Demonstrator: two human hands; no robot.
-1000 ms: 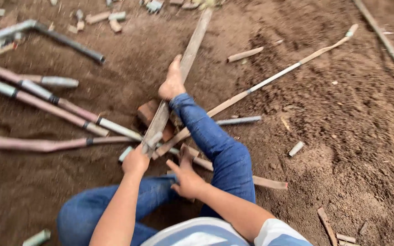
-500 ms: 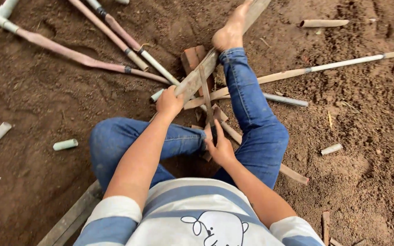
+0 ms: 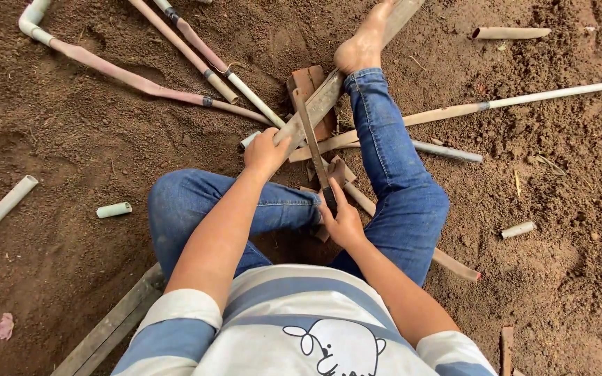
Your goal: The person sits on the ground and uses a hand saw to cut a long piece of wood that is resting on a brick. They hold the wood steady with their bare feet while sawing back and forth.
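Brown wooden plank (image 3: 325, 97) gripped at its near end by left hand (image 3: 265, 152), fingers wrapped, arm stretched forward over left knee. Right hand (image 3: 343, 221) closed around dark handle of a saw-like tool (image 3: 313, 143), index finger laid along it, elbow bent. One plank, one tool. Plank's long axis runs diagonally, near-left to far-right, resting on a red brick (image 3: 308, 80) and pinned by one bare foot (image 3: 362, 45). Tool blade points away from the body, crossing the plank. Two hands, two jeans-clad legs. Several pipes on the dirt floor (image 3: 71, 139): long bent pipe (image 3: 106, 66) far left, short pipe stub (image 3: 114, 209) near left.
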